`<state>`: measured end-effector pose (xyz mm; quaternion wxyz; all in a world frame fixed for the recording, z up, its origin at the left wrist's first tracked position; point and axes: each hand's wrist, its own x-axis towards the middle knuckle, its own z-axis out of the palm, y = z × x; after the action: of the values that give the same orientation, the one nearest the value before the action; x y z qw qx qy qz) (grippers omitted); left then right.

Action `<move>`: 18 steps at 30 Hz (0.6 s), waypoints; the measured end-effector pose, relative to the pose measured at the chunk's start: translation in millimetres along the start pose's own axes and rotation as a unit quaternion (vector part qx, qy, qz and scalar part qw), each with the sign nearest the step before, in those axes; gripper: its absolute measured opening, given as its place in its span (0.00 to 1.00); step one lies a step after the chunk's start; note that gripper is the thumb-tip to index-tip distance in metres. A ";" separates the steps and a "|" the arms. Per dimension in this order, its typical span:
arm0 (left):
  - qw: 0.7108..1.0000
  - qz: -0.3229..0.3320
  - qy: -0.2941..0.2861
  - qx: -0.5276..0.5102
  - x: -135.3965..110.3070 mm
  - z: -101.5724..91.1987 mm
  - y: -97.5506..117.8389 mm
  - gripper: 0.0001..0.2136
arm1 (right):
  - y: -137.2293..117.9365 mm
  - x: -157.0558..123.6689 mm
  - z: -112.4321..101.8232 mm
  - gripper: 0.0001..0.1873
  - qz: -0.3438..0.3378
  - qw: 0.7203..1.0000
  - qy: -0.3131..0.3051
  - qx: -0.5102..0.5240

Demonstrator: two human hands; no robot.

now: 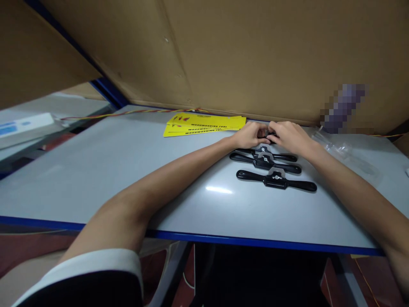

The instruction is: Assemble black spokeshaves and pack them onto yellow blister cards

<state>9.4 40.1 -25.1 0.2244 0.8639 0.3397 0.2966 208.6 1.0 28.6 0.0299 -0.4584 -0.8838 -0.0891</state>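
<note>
Past the white cuff point(105, 261), left hand point(251, 135) and right hand point(290, 137) close fingertip-to-fingertip on a small dark part point(266, 134), which might slip onto the spokeshaves point(276, 180) lying just beneath the grip.

Both forearms reach across the table point(96, 170) from its near edge, bare to the elbow. The left forearm lies on the table's surface, and its white cuff and dark sleeve sit below the near edge. The left hand point(251, 135) and right hand point(290, 136) meet over the table's far half, palms down, fingers curled, tips closed together on a small dark object point(267, 135).
</note>
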 end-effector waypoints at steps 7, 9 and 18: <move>1.000 -0.014 -0.006 -0.006 -0.6 0.1 -2.8 0.22 | 9.6 -3.1 2.3 0.16 0.010 0.999 -0.025 0.020; 1.000 -0.018 -0.012 -0.011 -0.5 0.1 -4.5 0.24 | 13.9 -6.0 3.0 0.15 -0.012 0.999 -0.038 0.030; 1.000 0.003 -0.010 0.022 -2.5 -0.2 -3.5 0.15 | 4.1 -1.5 -1.5 0.11 -0.006 0.999 -0.031 0.034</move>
<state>6.2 40.6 -27.9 0.2081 0.8723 0.3417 0.2811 212.8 1.9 30.5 0.0171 -0.4541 -0.8896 -0.0448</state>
